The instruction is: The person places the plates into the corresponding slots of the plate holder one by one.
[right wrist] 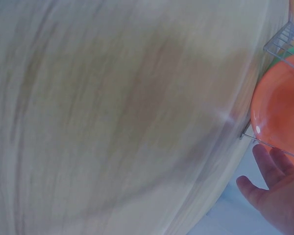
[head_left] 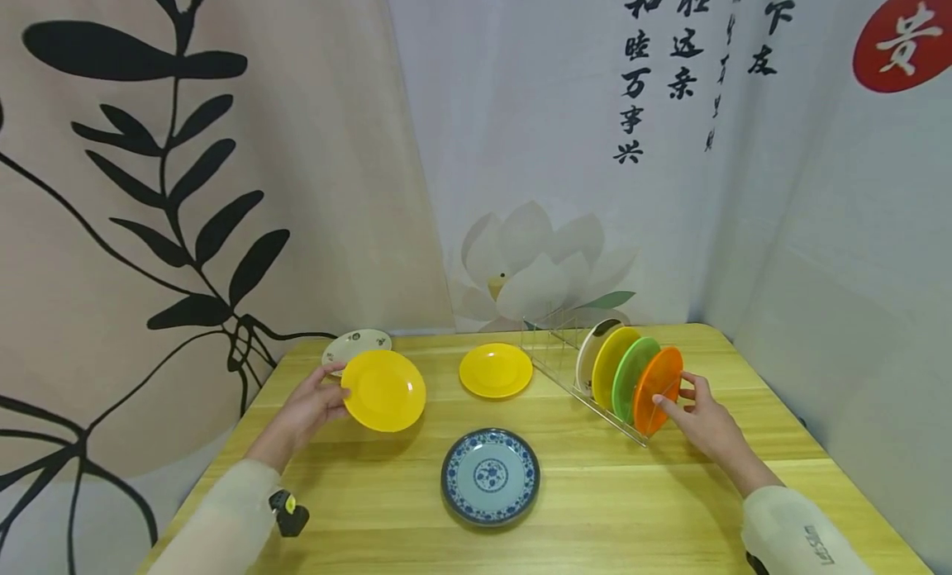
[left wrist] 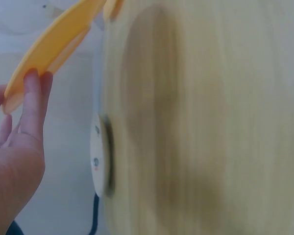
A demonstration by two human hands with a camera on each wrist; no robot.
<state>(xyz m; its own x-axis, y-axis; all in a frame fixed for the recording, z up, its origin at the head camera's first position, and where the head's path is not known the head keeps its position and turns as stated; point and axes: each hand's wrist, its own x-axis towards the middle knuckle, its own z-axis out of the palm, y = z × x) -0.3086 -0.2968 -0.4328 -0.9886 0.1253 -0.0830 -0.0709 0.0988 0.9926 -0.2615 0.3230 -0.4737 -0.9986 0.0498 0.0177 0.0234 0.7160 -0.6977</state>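
In the head view my left hand (head_left: pixel 314 401) pinches a yellow plate (head_left: pixel 384 391) by its left edge. The plate is tilted and lifted above the table; the left wrist view shows fingers (left wrist: pixel 33 98) along its rim. On the right, an orange plate (head_left: pixel 658 392) stands on edge as the outermost plate in a wire rack (head_left: pixel 611 415). My right hand (head_left: pixel 710 422) is beside it, fingers spread and thumb overlapping the plate in the head view. From the right wrist, the fingertips (right wrist: pixel 258 152) are right at the plate's rim and the rack's wire, the thumb apart.
Behind the orange plate stand a green plate (head_left: pixel 632 367), another yellow plate (head_left: pixel 606 362) and a white plate (head_left: pixel 587 356). A blue-patterned plate (head_left: pixel 491 505) lies at the front middle, a flat yellow plate (head_left: pixel 496 370) farther back. A white patterned plate (head_left: pixel 364 340) lies back left.
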